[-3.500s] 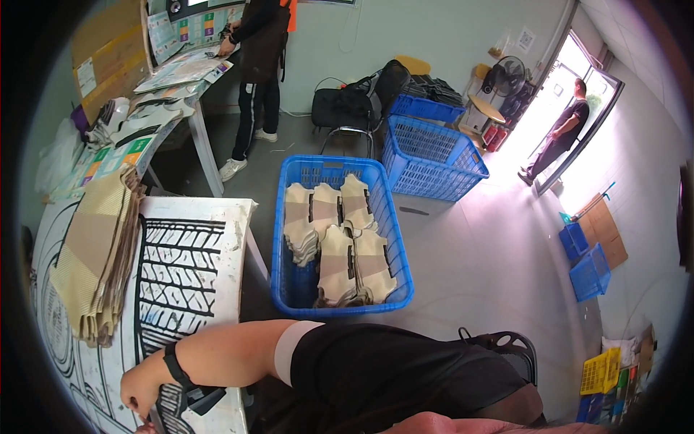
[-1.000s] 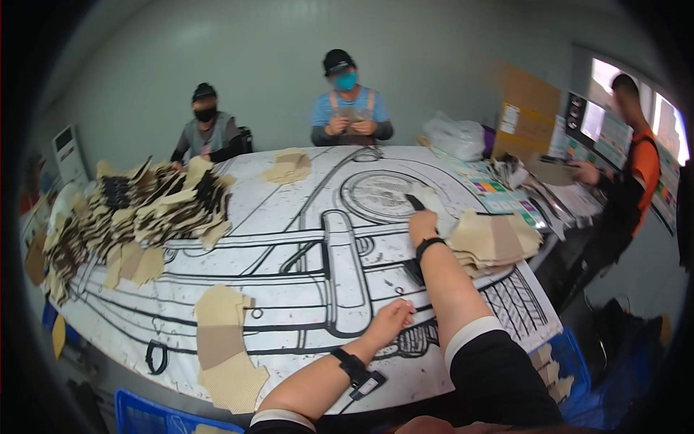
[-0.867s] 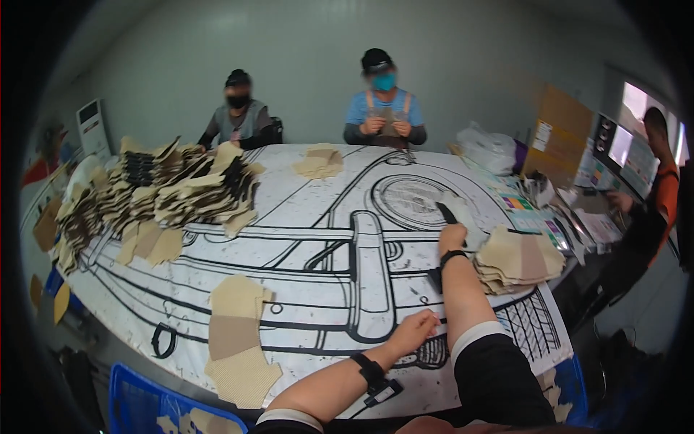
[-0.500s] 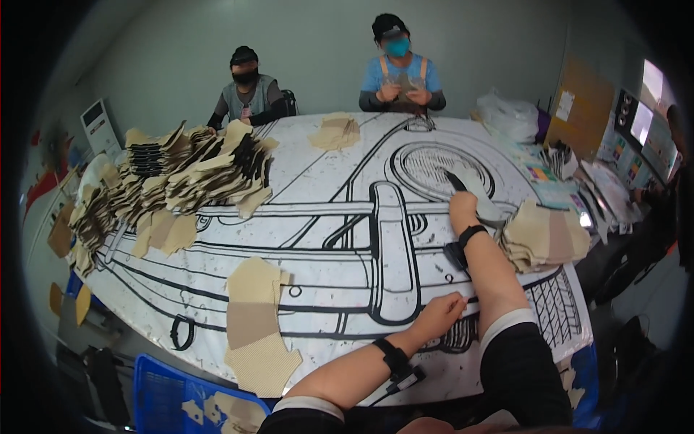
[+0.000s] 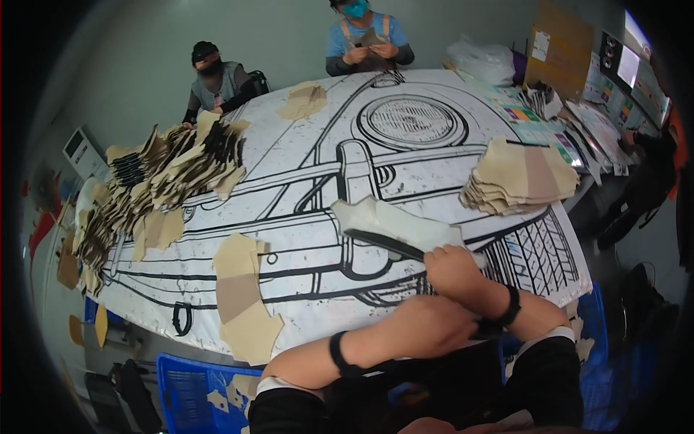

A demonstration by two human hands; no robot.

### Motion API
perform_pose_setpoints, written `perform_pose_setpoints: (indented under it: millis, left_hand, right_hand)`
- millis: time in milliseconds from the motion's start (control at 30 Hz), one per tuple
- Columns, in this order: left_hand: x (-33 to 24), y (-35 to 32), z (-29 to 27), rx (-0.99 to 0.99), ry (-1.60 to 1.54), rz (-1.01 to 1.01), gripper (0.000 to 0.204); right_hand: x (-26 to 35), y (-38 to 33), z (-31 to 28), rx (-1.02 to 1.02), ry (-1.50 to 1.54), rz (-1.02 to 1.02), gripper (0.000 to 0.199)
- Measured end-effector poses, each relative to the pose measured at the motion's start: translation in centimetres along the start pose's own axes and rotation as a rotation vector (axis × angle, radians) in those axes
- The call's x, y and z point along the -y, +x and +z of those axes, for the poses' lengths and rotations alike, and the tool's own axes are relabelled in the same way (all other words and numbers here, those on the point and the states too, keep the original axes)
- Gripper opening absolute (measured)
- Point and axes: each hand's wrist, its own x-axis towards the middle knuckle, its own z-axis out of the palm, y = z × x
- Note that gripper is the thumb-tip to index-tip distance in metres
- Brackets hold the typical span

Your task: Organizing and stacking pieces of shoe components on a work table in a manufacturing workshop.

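Fingers of our right hand (image 5: 457,272) curl tight around the right part of a white piece (image 5: 401,219), just right of the middle of the frame. Our left hand (image 5: 436,327) is bent close below it, low in the frame. It is blurry, so we cannot tell if its fingers hold something.

To do this well, we think we should pinch the white piece firmly but not squash it. It is long, so its far end may droop or flop if we swing it fast. We would do best to move slowly, and let our left hand hold up the loose end. We cannot tell if that end touches the table (image 5: 303,249).

The white piece looks smooth and thin, with a wavy edge and a black strip (image 5: 383,244) along its lower side. The stack (image 5: 520,173) on the right has tan sheets with wavy edges and a browner band. One tan piece (image 5: 238,289) lies flat at the lower left, and it looks ribbed. At the left of the frame, a big heap (image 5: 170,173) shows many folded edges, tan and dark. The table top is white with thick black lines drawn on it.
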Motion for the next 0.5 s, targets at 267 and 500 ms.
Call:
perform_pose_setpoints:
  millis: [267, 500]
  left_hand:
    - [4.0, -7.5, 1.1, 0.420, -0.720, -1.129, 0.036]
    - [5.0, -8.1, 0.8, 0.274, -1.003, -1.182, 0.028]
  right_hand:
    - [6.0, -6.1, -5.0, 0.197, 0.529, 0.268, 0.017]
    - [6.2, -5.4, -6.0, -0.016, 0.772, -0.019, 0.042]
